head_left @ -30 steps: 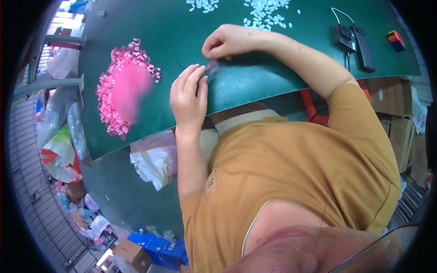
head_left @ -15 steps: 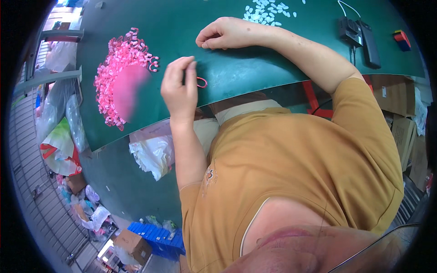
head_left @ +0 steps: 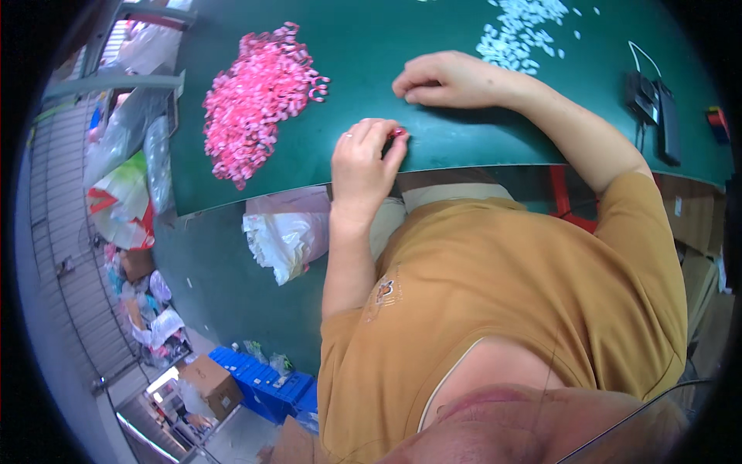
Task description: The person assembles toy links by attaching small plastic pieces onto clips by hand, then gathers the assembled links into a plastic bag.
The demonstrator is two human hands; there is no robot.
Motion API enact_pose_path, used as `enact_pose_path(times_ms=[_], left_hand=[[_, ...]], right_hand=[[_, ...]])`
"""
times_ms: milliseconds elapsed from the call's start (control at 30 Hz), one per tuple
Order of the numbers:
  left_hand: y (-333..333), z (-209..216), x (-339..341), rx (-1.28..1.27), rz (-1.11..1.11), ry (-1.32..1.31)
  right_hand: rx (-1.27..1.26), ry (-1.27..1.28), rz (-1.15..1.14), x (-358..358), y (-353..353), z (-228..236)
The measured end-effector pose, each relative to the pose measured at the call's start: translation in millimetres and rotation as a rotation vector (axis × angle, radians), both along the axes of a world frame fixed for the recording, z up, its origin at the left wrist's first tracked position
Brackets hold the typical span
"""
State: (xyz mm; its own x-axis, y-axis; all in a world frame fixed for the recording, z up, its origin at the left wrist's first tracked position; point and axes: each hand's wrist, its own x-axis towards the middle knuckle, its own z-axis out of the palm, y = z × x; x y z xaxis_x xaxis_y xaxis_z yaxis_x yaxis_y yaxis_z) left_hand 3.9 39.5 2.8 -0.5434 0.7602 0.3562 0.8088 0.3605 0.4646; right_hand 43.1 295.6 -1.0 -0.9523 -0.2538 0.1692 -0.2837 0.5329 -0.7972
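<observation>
Red piece [head_left: 398, 132] shifted, pinched by left hand [head_left: 365, 161], hold unclear in right hand [head_left: 454, 79], shirt [head_left: 510, 278] bearing emblem [head_left: 385, 291].

Pink pieces [head_left: 255, 100], shiny and plastic-looking, lie heaped on the smooth green bench [head_left: 363, 46], whose top carries a soft sheen. Smooth white pieces [head_left: 514, 39], also plastic-looking, are scattered toward the bench's far side, with a dark slab [head_left: 668, 127] of smooth casing at its right end. Crinkled, glossy white plastic film [head_left: 286, 240] hangs below the bench's near edge, beside a mustard shirt [head_left: 533, 286] of soft, matt cloth.
</observation>
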Motion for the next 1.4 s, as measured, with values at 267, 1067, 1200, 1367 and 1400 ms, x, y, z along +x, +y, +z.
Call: enact_pose_path(times_ms=[267,1067,1200,1367,1400], left_hand=[[11.0,-0.8,5.7,0.572,0.031,-0.224],[7.7,-13.1,-13.3,0.532,0.127,0.124],[7.5,-19.9,-13.1,0.450,0.138,-0.153],[4.5,-18.3,-11.4,0.376,0.208,-0.287],[3.8,-19.1,-12.9,0.404,0.242,-0.387]], right_hand=[[-0.559,-0.501,0.268,11.2,-22.2,22.6],[-0.114,0.003,-0.009,4.5,-20.5,16.1],[0.125,0.199,-0.265,-4.5,15.9,25.2],[0.250,0.229,-0.242,-1.6,41.1,38.6],[0.280,0.216,-0.154,4.2,24.3,44.5]])
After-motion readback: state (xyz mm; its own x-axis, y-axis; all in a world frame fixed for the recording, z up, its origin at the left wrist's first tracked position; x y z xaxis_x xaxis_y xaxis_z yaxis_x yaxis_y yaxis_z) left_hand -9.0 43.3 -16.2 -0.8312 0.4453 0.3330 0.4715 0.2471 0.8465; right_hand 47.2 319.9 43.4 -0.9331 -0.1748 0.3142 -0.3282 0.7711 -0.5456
